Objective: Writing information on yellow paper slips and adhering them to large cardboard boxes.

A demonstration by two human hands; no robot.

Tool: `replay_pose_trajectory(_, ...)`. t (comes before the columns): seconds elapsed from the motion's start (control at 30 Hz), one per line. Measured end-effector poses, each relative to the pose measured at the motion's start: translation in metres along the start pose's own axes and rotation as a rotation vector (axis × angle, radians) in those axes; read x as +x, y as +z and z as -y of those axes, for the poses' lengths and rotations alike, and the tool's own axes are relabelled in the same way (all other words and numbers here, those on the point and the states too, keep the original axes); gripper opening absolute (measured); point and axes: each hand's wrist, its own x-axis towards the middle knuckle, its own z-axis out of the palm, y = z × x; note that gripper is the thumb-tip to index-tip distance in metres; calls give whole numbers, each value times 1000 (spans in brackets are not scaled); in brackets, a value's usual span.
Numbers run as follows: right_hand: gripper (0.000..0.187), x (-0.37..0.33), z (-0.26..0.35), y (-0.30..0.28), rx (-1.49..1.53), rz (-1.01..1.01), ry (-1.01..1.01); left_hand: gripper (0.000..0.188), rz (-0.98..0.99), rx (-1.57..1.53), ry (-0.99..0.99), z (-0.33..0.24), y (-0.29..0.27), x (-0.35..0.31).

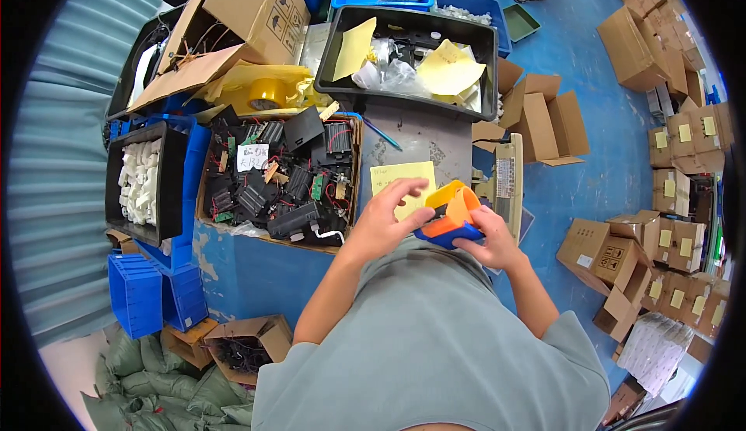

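Note:
In front of my body is an orange, yellow and blue plastic housing (458,215), tilted, with its hollow side facing up. My right hand (491,238) grips its right side, thumb low on the blue part. My left hand (388,217) is at its left edge, fingers spread and slightly bent, the thumb tip by the rim. Something small and dark shows inside the housing near that thumb; I cannot make out what it is. Beneath the left fingers, a yellow sheet of paper (400,175) with handwriting lies on the grey tabletop (423,132).
Left of my hands, a carton (353,198) holds black battery holders and red wires. A black bin (404,105) with papers and plastic bags stands beyond, near a blue pen (382,132). A beige device (509,186) sits at the right. Open cardboard boxes (548,124) stand farther right.

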Motion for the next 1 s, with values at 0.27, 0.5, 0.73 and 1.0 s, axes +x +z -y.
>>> replay_pose_trajectory(0.27,29,2,14,7,-31,102,-155,5,187,-75,-234,-28,-21,-7)
replay_pose_trajectory(0.5,35,11,30,12,30,102,-132,5,-13,13,-146,-32,-22,-21)
replay_pose_trajectory(0.73,41,24,42,8,30,78,-153,8,-189,-73,-53,-47,-35,-27)
replay_pose_trajectory(1.0,40,24,45,-15,-7,99,-199,8,-219,-18,43,-59,-49,-20)
